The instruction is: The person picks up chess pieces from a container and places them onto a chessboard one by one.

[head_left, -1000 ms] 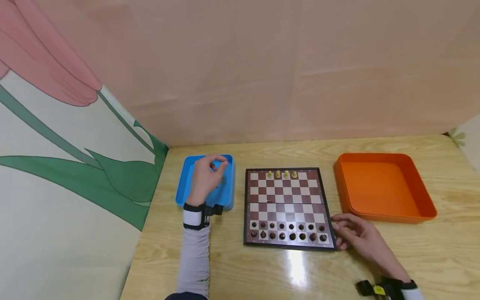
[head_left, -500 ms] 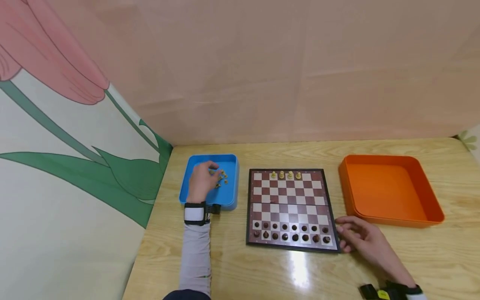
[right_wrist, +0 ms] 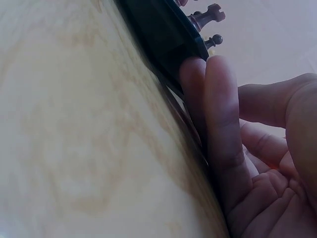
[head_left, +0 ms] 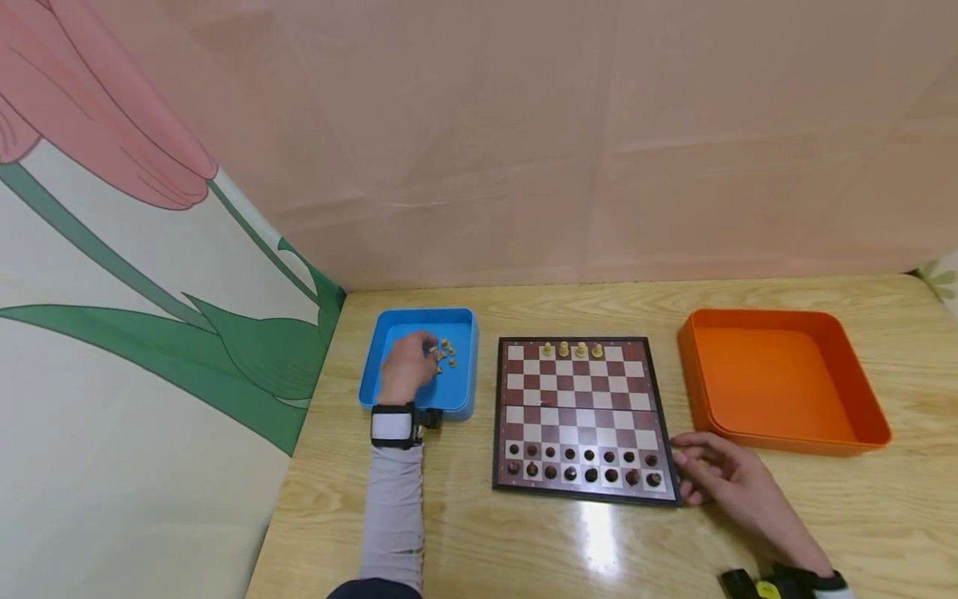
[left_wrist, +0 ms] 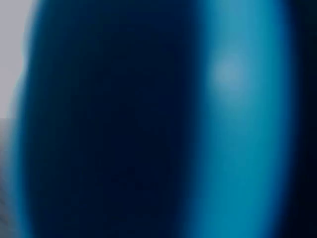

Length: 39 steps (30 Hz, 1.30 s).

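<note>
Both hands are busy on the worktop (head_left: 524,541). With my right hand (head_left: 722,474) I brace the chessboard (head_left: 580,416) at its near right corner; the right wrist view shows my fingers (right_wrist: 218,124) laid straight along its dark edge, pressing rather than grasping, probably so the board stays put while the other hand works. My left hand (head_left: 407,366) is down inside the blue tray (head_left: 460,403), fingers curled over the heap of pale chess pieces (head_left: 446,353), seemingly picking one up, but I cannot tell whether it has one pinched; the left wrist view is only a blue blur. That tray sits just left of the board, handy for that hand. An orange tray (head_left: 782,378) lies on the right. Dark pieces (head_left: 584,466) fill the two near rows, and four pale pieces (head_left: 572,349) stand in the far row. They are small, yellowish and knobbed.
</note>
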### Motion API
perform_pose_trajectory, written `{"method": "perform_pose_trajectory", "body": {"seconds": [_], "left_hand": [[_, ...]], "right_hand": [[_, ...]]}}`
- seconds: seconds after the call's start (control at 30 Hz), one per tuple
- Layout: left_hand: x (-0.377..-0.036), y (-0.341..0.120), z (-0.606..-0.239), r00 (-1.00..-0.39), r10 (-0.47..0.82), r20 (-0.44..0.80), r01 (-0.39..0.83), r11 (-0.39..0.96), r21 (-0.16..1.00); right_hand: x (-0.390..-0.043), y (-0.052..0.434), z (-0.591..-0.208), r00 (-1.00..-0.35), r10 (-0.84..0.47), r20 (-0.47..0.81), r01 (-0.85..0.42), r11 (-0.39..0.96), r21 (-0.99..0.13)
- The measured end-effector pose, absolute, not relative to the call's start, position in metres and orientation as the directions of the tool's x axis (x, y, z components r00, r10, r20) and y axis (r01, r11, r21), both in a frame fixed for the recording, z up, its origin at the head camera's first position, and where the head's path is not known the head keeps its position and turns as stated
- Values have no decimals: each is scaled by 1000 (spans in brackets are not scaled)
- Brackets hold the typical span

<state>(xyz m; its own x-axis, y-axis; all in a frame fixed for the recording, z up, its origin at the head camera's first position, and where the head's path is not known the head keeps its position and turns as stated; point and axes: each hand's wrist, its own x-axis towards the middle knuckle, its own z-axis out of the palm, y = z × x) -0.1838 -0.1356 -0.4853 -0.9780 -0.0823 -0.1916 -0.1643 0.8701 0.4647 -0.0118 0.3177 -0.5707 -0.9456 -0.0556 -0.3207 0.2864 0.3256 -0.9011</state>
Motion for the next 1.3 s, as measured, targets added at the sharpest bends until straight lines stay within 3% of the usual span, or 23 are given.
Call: {"method": "perform_pose_trajectory", "body": {"seconds": [0.63,0.87,1.3], "left_hand": [[-185,-136,-488,-967,-121,-225,-205,894,398],[-184,-139,-485,-972,-121,-202,-204,865,459],[-182,-127,-477,-999,10,-43,-17,808,589]], "right_hand": [[-12,317,-570,-935,-46,-353,318,336,-886],[-12,317,-568,-938,-52,-342,307,332,-892],[-12,318,-568,-940,-57,-336,297,342,-892]]}}
